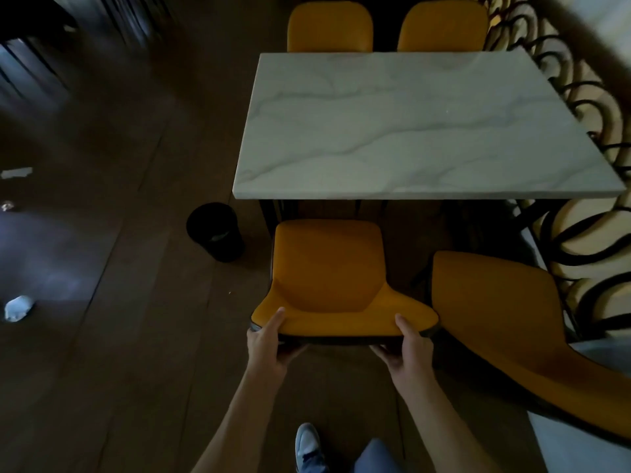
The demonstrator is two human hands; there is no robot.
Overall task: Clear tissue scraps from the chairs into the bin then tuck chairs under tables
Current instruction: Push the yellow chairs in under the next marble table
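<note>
On chair (327,268) back, both hands (268,343).

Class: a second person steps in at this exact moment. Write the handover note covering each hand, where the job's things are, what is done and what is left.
Left hand and right hand: both grip the backrest top of the near yellow chair, thumbs on top.
Its seat shows no scraps; it sits in front of the marble table, not yet tucked.
Black bin stands left of it.
Second near chair on the right is angled out.
Two far chairs look tucked.
Left: push both near chairs in; white scraps lie on the floor, far left.
</note>
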